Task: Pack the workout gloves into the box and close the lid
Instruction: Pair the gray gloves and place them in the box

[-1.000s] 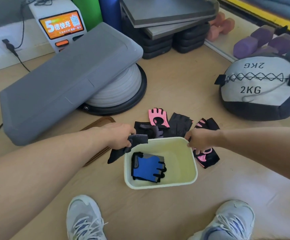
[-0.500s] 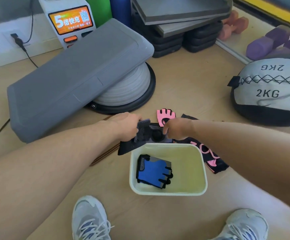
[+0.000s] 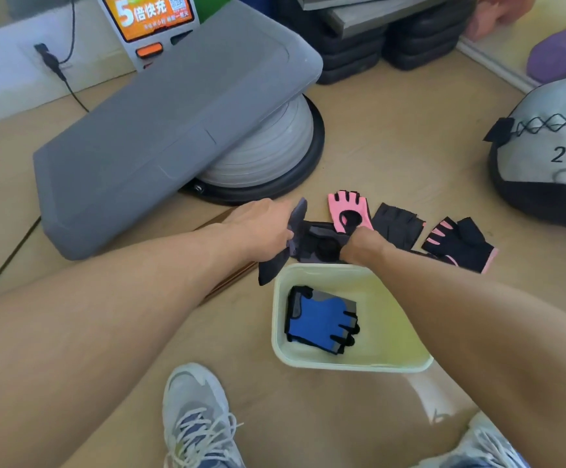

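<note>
A pale yellow box point(image 3: 393, 364) stands open on the floor with a blue and black glove point(image 3: 318, 319) lying inside. Just beyond its far rim, my left hand point(image 3: 261, 228) grips one end of a dark grey glove point(image 3: 312, 244), and my right hand point(image 3: 361, 244) holds the other end of the same glove. More gloves lie on the floor behind: a pink one point(image 3: 347, 209), a black one point(image 3: 398, 224) and a black and pink one point(image 3: 459, 244). A brown lid point(image 3: 231, 278) lies partly hidden under my left forearm.
A grey step platform point(image 3: 160, 130) leans on a balance dome point(image 3: 268, 153) at the left. A 2 kg medicine ball point(image 3: 551, 150) sits at the right. Stacked black risers point(image 3: 389, 38) stand at the back. My shoes point(image 3: 197, 417) are near the bottom edge.
My right hand left the box's right rim and moved left to the dark grey glove that my left hand holds. The glove now stretches between both hands above the far rim.
</note>
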### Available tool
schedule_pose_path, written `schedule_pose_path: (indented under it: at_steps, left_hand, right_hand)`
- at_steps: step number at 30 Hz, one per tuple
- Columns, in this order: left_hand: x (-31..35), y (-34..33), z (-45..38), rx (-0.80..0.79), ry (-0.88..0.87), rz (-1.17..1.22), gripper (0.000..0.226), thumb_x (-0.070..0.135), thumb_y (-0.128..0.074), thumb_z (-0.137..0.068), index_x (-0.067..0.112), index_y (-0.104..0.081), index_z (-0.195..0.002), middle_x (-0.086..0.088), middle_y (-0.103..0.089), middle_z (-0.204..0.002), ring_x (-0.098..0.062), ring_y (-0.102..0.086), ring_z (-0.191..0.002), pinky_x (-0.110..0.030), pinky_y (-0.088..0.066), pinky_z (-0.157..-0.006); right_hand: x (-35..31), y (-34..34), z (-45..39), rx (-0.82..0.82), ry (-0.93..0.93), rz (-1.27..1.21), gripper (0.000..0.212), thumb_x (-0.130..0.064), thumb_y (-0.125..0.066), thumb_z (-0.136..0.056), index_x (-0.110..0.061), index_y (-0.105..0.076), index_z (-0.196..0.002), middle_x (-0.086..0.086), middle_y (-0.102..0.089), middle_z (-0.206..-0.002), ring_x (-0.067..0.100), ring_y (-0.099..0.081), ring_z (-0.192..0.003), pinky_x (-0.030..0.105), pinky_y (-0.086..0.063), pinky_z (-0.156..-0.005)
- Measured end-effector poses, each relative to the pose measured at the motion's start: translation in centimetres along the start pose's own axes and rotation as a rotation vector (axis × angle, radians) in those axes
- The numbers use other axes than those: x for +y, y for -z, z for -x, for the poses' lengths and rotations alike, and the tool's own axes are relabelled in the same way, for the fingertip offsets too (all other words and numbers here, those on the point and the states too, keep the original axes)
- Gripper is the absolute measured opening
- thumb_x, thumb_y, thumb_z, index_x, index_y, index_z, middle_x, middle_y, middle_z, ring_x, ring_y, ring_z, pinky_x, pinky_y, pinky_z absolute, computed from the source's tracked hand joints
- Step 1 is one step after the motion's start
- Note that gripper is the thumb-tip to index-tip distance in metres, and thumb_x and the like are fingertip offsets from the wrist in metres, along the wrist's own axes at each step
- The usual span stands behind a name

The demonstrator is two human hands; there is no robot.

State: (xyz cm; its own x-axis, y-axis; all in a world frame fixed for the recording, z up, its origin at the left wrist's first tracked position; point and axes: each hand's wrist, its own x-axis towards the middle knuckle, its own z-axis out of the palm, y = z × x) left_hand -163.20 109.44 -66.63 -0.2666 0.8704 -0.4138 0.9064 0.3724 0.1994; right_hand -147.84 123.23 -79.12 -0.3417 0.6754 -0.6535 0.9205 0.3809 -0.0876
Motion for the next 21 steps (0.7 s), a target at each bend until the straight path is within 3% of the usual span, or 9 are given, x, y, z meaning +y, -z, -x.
schedule_pose_path:
  at_steps: [2, 5, 7, 9, 11, 14, 18, 21]
  left_hand:
    - [-0.2, 0.0, -0.1, 0.032, 0.017, -0.012, 0.021, 0.034, -0.056, -0.095, 0.022, -0.059, -0.111, -0.005, -0.066, -0.100, -0.027, -0.059, -0.085, -0.039, -0.047, -0.068]
    - [-0.5, 0.6, 0.2, 0.037, 0.024, 0.074, 0.014, 0.031, -0.055, -0.098, 0.021, -0.064, -0.103, -0.005, -0.066, -0.098, -0.028, -0.061, -0.087, -0.040, -0.051, -0.071]
    - [-0.7, 1.2, 0.4, 0.051, 0.028, 0.148, 0.012, 0.027, -0.055, -0.098, 0.019, -0.065, -0.101, -0.005, -0.069, -0.099, -0.028, -0.063, -0.089, -0.043, -0.055, -0.077]
    - [-0.8, 1.9, 0.5, 0.104, 0.047, 0.224, 0.011, 0.024, -0.054, -0.098, 0.020, -0.060, -0.090, -0.004, -0.068, -0.094, -0.028, -0.062, -0.088, -0.040, -0.052, -0.071]
    - [-0.7, 2.8, 0.8, 0.181, 0.073, 0.291, 0.015, 0.023, -0.052, -0.100, 0.020, -0.052, -0.086, -0.002, -0.061, -0.088, -0.026, -0.057, -0.085, -0.034, -0.040, -0.063]
    - [-0.4, 4.0, 1.0, 0.299, 0.123, 0.380, 0.013, 0.021, -0.052, -0.101, 0.016, -0.049, -0.090, -0.007, -0.057, -0.090, -0.029, -0.052, -0.084, -0.032, -0.034, -0.068]
    - [0.9, 5.4, 1.8, 0.389, 0.131, 0.438, 0.020, 0.024, -0.054, -0.099, 0.017, -0.046, -0.081, -0.009, -0.059, -0.087, -0.032, -0.053, -0.083, -0.034, -0.036, -0.067]
    - [2.9, 6.0, 2.5, 0.371, 0.041, 0.518, 0.016, 0.031, -0.054, -0.093, 0.021, -0.053, -0.082, -0.004, -0.066, -0.084, -0.030, -0.059, -0.082, -0.039, -0.049, -0.073]
  right_hand:
    - [0.2, -0.2, -0.5, 0.020, -0.012, -0.096, 0.013, -0.014, -0.052, -0.091, -0.003, -0.058, -0.096, 0.005, -0.054, -0.078, 0.027, -0.059, -0.079, 0.031, -0.046, -0.065]
    - [0.1, 0.0, 0.9, 0.123, -0.002, -0.169, 0.018, -0.018, -0.053, -0.093, -0.005, -0.058, -0.103, 0.008, -0.058, -0.095, 0.033, -0.062, -0.100, 0.038, -0.047, -0.077]
    - [0.0, 0.7, 1.8, 0.216, 0.080, -0.175, 0.016, -0.022, -0.051, -0.092, -0.008, -0.057, -0.097, 0.008, -0.059, -0.096, 0.033, -0.058, -0.096, 0.036, -0.045, -0.075]
    - [0.2, 2.3, 2.6, 0.253, 0.184, -0.223, 0.025, -0.026, -0.046, -0.093, -0.006, -0.056, -0.081, 0.007, -0.057, -0.079, 0.030, -0.057, -0.083, 0.035, -0.045, -0.070]
    - [0.2, 5.2, 4.2, 0.202, 0.255, -0.393, 0.027, -0.027, -0.045, -0.096, -0.009, -0.055, -0.079, 0.008, -0.058, -0.072, 0.028, -0.058, -0.070, 0.034, -0.045, -0.065]
    - [0.4, 10.1, 7.6, 0.105, 0.294, -0.630, 0.017, -0.024, -0.051, -0.099, -0.011, -0.053, -0.089, 0.013, -0.066, -0.077, 0.028, -0.071, -0.069, 0.035, -0.057, -0.064]
    - [1.0, 14.6, 13.1, 0.184, 0.302, -0.655, 0.013, -0.025, -0.061, -0.094, -0.013, -0.060, -0.087, 0.006, -0.065, -0.077, 0.022, -0.065, -0.069, 0.032, -0.054, -0.063]
    - [1.2, 15.4, 16.9, -0.017, 0.258, -0.981, 0.012, -0.019, -0.061, -0.097, -0.008, -0.063, -0.097, 0.009, -0.073, -0.084, 0.028, -0.076, -0.077, 0.035, -0.062, -0.071]
